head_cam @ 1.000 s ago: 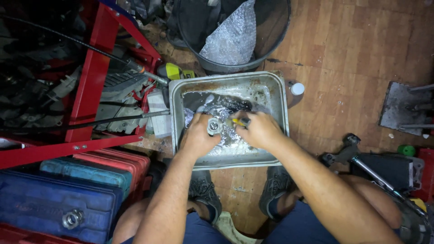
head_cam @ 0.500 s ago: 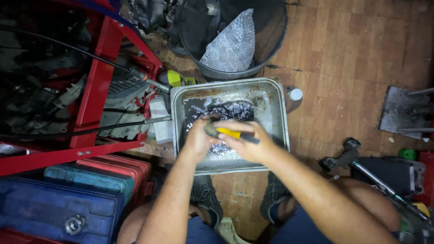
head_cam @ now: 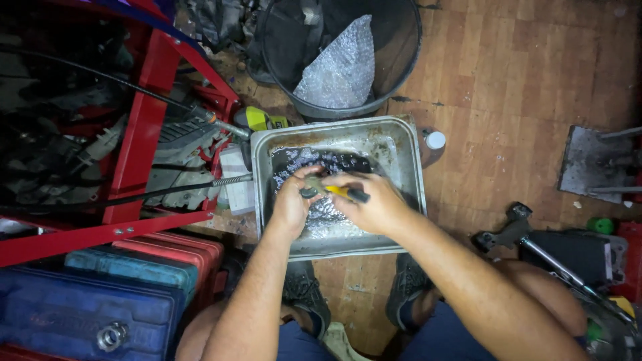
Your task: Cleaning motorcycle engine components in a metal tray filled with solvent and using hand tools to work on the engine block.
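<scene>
My left hand [head_cam: 290, 204] grips a small dark metal part [head_cam: 309, 192] above a steel tray [head_cam: 409, 174] on the wooden floor. My right hand [head_cam: 374, 202] holds a yellow-and-black handled tool [head_cam: 346, 193], its tip pressed to that part. Both hands meet over the tray's middle. The tray holds dark liquid and crinkled foil [head_cam: 321, 224]. My hands hide most of the part.
A black bin [head_cam: 401, 47] with bubble wrap [head_cam: 340, 67] stands behind the tray. A red metal frame [head_cam: 144, 134] with cables is at the left, blue and red cases [head_cam: 100, 301] below it. A white cap [head_cam: 435, 140], a yellow tool [head_cam: 262, 120] and metal parts [head_cam: 535, 247] lie around.
Both hands have lifted from the liquid to just above it, bringing the small part and the yellow-handled tool together. The view has shifted slightly.
</scene>
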